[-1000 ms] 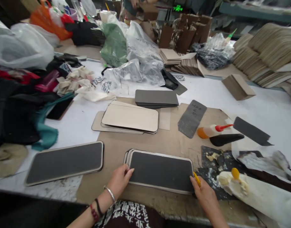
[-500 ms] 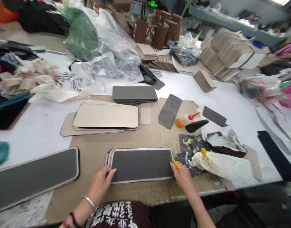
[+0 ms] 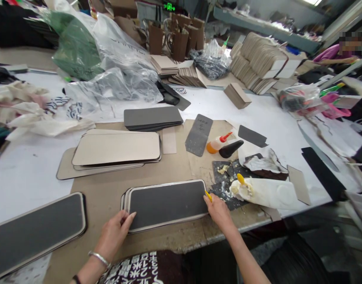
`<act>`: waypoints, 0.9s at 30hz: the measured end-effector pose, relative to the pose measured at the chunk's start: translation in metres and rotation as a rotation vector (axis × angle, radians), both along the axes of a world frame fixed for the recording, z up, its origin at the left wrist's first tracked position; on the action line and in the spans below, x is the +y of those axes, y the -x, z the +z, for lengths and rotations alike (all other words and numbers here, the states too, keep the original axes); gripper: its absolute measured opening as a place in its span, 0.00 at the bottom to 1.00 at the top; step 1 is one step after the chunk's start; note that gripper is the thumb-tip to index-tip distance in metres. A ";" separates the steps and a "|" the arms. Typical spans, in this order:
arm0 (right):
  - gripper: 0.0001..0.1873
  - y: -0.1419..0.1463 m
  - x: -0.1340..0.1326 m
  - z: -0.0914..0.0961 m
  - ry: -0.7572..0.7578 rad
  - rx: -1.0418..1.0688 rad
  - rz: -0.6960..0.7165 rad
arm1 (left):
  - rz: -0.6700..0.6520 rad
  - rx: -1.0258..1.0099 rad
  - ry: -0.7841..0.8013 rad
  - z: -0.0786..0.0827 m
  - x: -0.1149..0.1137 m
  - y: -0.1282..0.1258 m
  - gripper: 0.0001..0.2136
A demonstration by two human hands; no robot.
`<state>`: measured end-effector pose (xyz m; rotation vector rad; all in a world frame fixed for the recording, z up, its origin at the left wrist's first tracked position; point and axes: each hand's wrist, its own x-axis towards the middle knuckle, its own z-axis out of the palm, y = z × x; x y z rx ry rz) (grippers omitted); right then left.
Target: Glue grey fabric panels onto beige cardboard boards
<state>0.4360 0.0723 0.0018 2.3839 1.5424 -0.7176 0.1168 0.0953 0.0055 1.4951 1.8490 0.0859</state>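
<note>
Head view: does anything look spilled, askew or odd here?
Yes: pale residue smears the dark sheet beside the white container, resembling spilled glue. The held stack is uneven: lower panels jut out left.

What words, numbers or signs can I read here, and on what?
No words are clear enough to quote.
Green sign: figure-and-arrow pictogram.
Grey card: handwriting, too blurred.
Dark garment: white characters, too unclear.
Clear plastic bag: lettering, too blurred.
Green bag: dark marks, too blurred.

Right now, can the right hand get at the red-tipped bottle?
Likely yes: nothing tall stands between the right hand and the bottle, chiefly a dark sheet, though the yellow tool that hand holds might need setting down.
</note>
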 end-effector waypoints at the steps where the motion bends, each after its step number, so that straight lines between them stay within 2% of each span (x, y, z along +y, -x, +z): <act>1: 0.15 0.000 0.001 0.001 0.009 0.001 -0.004 | 0.000 0.003 -0.003 -0.001 0.000 0.001 0.18; 8: 0.17 0.001 0.003 0.006 0.020 -0.039 -0.036 | 0.004 0.005 -0.059 -0.006 -0.002 0.001 0.17; 11: 0.17 -0.003 -0.004 0.006 -0.096 -0.073 -0.056 | 0.017 0.018 -0.078 -0.004 -0.004 0.002 0.18; 15: 0.17 -0.007 -0.015 0.002 -0.231 -0.011 -0.004 | 0.055 0.049 -0.129 -0.001 -0.008 0.011 0.18; 18: 0.19 -0.006 -0.020 0.001 -0.261 -0.007 0.004 | 0.101 -0.030 -0.146 -0.003 -0.010 0.020 0.17; 23: 0.22 -0.001 -0.022 0.007 -0.358 0.071 -0.023 | 0.192 -0.199 -0.183 -0.017 -0.012 0.030 0.18; 25: 0.22 0.000 -0.022 0.009 -0.395 0.135 -0.093 | 0.221 -0.264 -0.176 -0.019 -0.013 0.033 0.16; 27: 0.22 0.003 -0.021 0.008 -0.346 0.220 -0.196 | 0.258 -0.323 -0.156 -0.019 -0.012 0.035 0.15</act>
